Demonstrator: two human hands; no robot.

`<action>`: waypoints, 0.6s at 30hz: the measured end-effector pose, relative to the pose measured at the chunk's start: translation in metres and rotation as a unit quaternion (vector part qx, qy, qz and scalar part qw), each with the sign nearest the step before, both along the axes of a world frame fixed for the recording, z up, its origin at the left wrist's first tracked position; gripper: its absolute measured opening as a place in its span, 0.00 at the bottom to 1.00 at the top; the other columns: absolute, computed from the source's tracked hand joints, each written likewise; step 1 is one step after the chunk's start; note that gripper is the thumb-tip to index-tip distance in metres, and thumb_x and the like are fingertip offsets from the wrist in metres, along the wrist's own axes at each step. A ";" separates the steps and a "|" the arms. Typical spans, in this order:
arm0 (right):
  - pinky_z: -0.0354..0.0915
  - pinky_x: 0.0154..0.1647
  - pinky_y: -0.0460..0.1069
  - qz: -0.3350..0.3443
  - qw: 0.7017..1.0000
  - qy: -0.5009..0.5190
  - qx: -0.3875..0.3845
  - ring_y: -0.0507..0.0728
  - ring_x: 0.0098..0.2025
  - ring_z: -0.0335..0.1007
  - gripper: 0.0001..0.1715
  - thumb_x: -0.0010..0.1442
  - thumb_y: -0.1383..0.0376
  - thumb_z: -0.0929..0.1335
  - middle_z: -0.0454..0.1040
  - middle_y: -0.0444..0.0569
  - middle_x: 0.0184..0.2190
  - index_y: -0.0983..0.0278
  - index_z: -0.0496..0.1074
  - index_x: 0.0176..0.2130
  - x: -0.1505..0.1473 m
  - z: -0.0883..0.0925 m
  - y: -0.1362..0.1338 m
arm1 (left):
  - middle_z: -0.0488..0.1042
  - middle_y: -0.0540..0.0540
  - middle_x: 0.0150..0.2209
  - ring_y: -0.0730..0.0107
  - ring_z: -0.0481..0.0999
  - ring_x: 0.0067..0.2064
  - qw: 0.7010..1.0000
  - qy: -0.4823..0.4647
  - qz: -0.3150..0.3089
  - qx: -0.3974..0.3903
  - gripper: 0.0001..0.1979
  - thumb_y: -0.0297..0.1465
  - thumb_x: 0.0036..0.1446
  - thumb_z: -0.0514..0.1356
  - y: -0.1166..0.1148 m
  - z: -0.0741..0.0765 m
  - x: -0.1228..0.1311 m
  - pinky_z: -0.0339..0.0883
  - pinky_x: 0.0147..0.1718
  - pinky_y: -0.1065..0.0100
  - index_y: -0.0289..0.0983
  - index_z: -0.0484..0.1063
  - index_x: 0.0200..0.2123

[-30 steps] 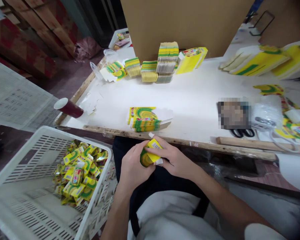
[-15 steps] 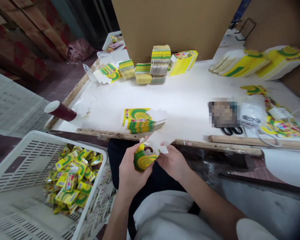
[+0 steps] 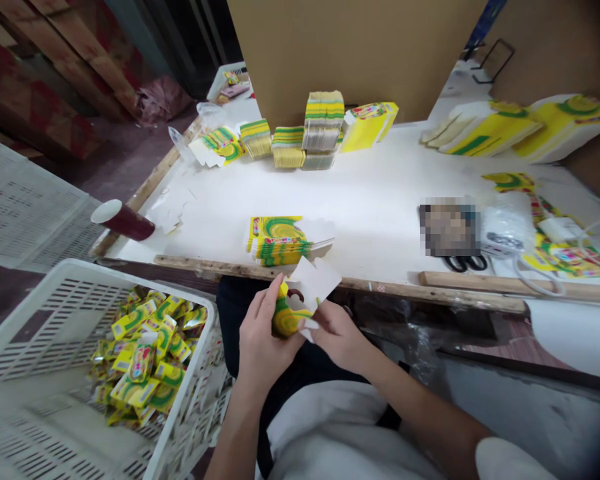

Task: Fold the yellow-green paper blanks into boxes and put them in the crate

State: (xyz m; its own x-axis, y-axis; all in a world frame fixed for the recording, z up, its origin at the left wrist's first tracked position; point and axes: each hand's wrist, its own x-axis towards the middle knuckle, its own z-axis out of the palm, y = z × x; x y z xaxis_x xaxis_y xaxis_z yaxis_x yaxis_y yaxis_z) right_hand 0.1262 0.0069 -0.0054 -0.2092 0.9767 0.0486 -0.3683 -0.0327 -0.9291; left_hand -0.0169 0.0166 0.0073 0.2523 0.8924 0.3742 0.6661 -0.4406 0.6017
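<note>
- The small yellow-and-green cardboard box [image 3: 286,321] is in your hands, above your lap and just in front of the desk's near edge, left of that edge's middle. Its top is open, and its broad white inner flap [image 3: 316,279] stands up toward the desk.
- Your left hand [image 3: 264,335] is wrapped around the box's side, fingers on the far side and thumb near the front.
- Your right hand [image 3: 341,335] seems to be pinching a small white side flap [image 3: 308,329] at the box's right end; the fingertips are partly hidden.
- You appear to be at the flap-handling step, with the closure not yet made. The next move calls for a steady left grip and light right fingers, so the thin card bends at its creases.
- Just beyond, a fanned pile of flat yellow-and-green printed cartons [image 3: 283,248] lies by the near edge of the white-topped desk [image 3: 375,190].
- Off the desk's near-left corner, a white slotted plastic basket [image 3: 130,275] holds a heap of small yellow-and-green packets [image 3: 153,370].
- A maroon paper cup [image 3: 130,221] lies tipped near that corner.
- Bundled yellow-and-green card stacks [image 3: 324,121] stand along the far edge.
</note>
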 end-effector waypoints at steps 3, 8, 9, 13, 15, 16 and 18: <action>0.65 0.49 0.54 -0.050 0.977 0.161 -0.128 0.59 0.41 0.72 0.16 0.50 0.52 0.70 0.78 0.46 0.34 0.62 0.74 0.32 -0.003 -0.001 0.008 | 0.69 0.41 0.50 0.61 0.70 0.49 1.000 0.013 0.007 0.022 0.35 0.29 0.47 0.63 0.002 -0.001 0.003 0.67 0.48 0.62 0.39 0.56 0.59; 0.66 0.49 0.54 -0.020 0.917 0.292 -0.271 0.59 0.42 0.73 0.10 0.49 0.59 0.70 0.78 0.46 0.30 0.63 0.73 0.31 -0.004 0.007 0.019 | 0.70 0.42 0.48 0.60 0.71 0.48 0.998 0.010 0.017 0.052 0.34 0.28 0.46 0.63 0.001 -0.006 0.006 0.67 0.48 0.60 0.40 0.58 0.57; 0.65 0.49 0.55 0.010 0.905 0.310 -0.293 0.59 0.42 0.73 0.10 0.51 0.59 0.68 0.78 0.47 0.30 0.63 0.73 0.32 -0.005 0.008 0.019 | 0.70 0.42 0.48 0.60 0.71 0.47 0.998 0.011 0.018 0.059 0.34 0.27 0.46 0.63 0.001 -0.006 0.006 0.67 0.47 0.60 0.40 0.58 0.57; 0.65 0.51 0.56 0.090 0.882 0.340 -0.314 0.59 0.45 0.72 0.13 0.55 0.60 0.62 0.79 0.49 0.34 0.63 0.72 0.35 -0.012 0.005 0.013 | 0.69 0.42 0.46 0.60 0.71 0.46 0.998 0.009 0.014 0.057 0.35 0.26 0.45 0.63 -0.002 -0.006 0.006 0.68 0.45 0.61 0.40 0.58 0.58; 0.64 0.52 0.56 0.110 0.891 0.328 -0.295 0.59 0.47 0.71 0.15 0.56 0.57 0.61 0.78 0.49 0.36 0.62 0.71 0.37 -0.015 0.003 0.009 | 0.68 0.42 0.47 0.60 0.71 0.47 0.998 0.002 0.011 0.059 0.36 0.26 0.45 0.63 -0.002 -0.007 0.006 0.67 0.45 0.61 0.40 0.57 0.59; 0.64 0.52 0.56 0.116 0.898 0.316 -0.285 0.59 0.47 0.71 0.16 0.56 0.56 0.61 0.78 0.50 0.36 0.62 0.71 0.37 -0.015 0.002 0.008 | 0.68 0.41 0.47 0.60 0.70 0.47 0.998 -0.002 0.010 0.061 0.37 0.26 0.45 0.63 -0.003 -0.007 0.006 0.67 0.46 0.61 0.41 0.56 0.59; 0.63 0.53 0.55 0.105 0.916 0.286 -0.260 0.59 0.48 0.71 0.17 0.55 0.53 0.64 0.78 0.50 0.38 0.61 0.71 0.38 -0.015 0.002 0.007 | 0.67 0.41 0.47 0.60 0.70 0.47 0.998 -0.005 0.008 0.061 0.37 0.26 0.45 0.62 -0.002 -0.008 0.006 0.67 0.46 0.61 0.41 0.55 0.60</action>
